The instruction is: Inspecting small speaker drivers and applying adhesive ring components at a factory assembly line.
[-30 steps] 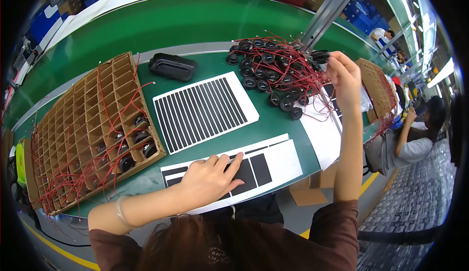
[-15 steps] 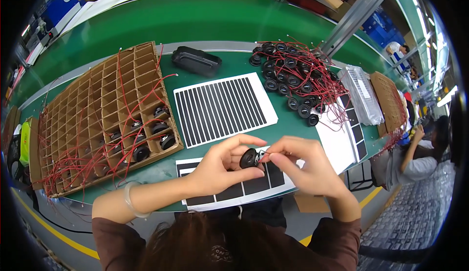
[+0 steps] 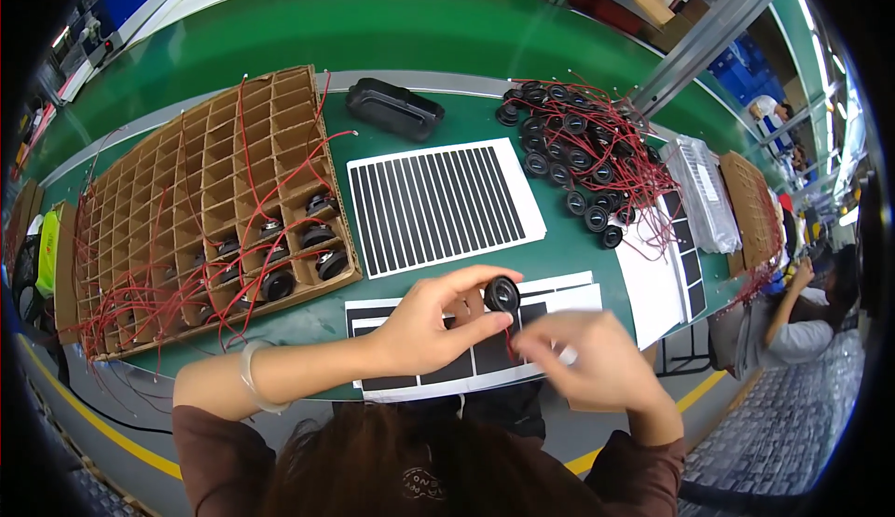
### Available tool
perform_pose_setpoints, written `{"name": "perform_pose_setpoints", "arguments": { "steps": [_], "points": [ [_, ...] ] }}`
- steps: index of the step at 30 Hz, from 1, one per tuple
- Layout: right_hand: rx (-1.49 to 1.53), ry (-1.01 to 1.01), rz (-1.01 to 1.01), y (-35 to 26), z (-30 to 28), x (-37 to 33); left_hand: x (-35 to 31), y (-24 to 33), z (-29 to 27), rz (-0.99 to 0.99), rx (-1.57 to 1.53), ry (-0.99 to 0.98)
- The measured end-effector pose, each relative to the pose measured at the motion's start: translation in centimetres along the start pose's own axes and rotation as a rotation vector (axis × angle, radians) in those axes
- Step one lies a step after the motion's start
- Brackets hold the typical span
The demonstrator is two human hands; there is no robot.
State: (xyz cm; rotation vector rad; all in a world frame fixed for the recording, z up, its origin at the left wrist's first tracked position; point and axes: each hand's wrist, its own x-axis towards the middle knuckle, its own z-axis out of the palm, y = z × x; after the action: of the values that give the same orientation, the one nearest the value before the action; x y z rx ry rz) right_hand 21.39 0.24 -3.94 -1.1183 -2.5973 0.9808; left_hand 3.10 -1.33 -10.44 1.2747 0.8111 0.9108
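A small round black speaker [image 3: 502, 294] is pinched between the thumb and fingers of my left hand [image 3: 424, 326], its dark face turned up. A short length of red wire [image 3: 510, 342] hangs below the speaker, towards my right hand [image 3: 592, 358]. Motion smears the right hand's fingers, so their grip on the wire cannot be made out; a small white spot shows beside them. Beneath both hands lie white sheets with large black rectangles [image 3: 491, 354]. Farther back is a white sheet with narrow black strips [image 3: 438, 205].
To the left, a cardboard divider tray [image 3: 196, 177] holds several wired speakers. A heap of speakers with red wires [image 3: 587, 158] lies at back right, near a clear plastic-wrapped pack [image 3: 701, 191]. A black case [image 3: 394, 109] sits behind the strip sheet. Another person [image 3: 792, 317] sits far right.
My left hand has turned the speaker so its face points upward, and has raised it slightly. My right hand has moved away from the speaker, down and to the right.
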Motion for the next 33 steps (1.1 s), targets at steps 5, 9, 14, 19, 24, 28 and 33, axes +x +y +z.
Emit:
{"name": "perform_pose_setpoints", "arguments": {
  "steps": [5, 9, 14, 19, 24, 28, 33],
  "points": [
    [-0.132, 0.508, -0.038, 4.7, -1.4, 5.8, 0.8, -0.2, -0.3, 0.117, 0.536, 0.167],
    [-0.207, 0.589, -0.027, 7.8, -1.1, 11.1, 0.9, -1.1, -0.2, 0.333, 0.794, 0.175],
    [-0.352, 0.630, 0.005, 8.8, 0.0, 15.1, 0.6, -1.2, -0.4, 0.279, 0.790, 0.127],
    [-0.376, 0.647, 0.058, 9.0, 0.5, 16.2, 0.8, -1.2, -0.4, 0.256, 0.783, 0.135],
    [-0.217, 0.580, 0.121, 8.8, 0.1, 16.1, 0.8, -1.4, -0.5, 0.279, 0.794, 0.143],
    [-0.157, 0.562, 0.113, 9.0, -0.1, 15.8, 0.8, -1.6, -0.4, 0.289, 0.813, 0.151],
    [-0.273, 0.534, 0.110, 8.8, -0.4, 16.3, 0.8, -1.4, -0.4, 0.284, 0.817, 0.142]
  ]
}}
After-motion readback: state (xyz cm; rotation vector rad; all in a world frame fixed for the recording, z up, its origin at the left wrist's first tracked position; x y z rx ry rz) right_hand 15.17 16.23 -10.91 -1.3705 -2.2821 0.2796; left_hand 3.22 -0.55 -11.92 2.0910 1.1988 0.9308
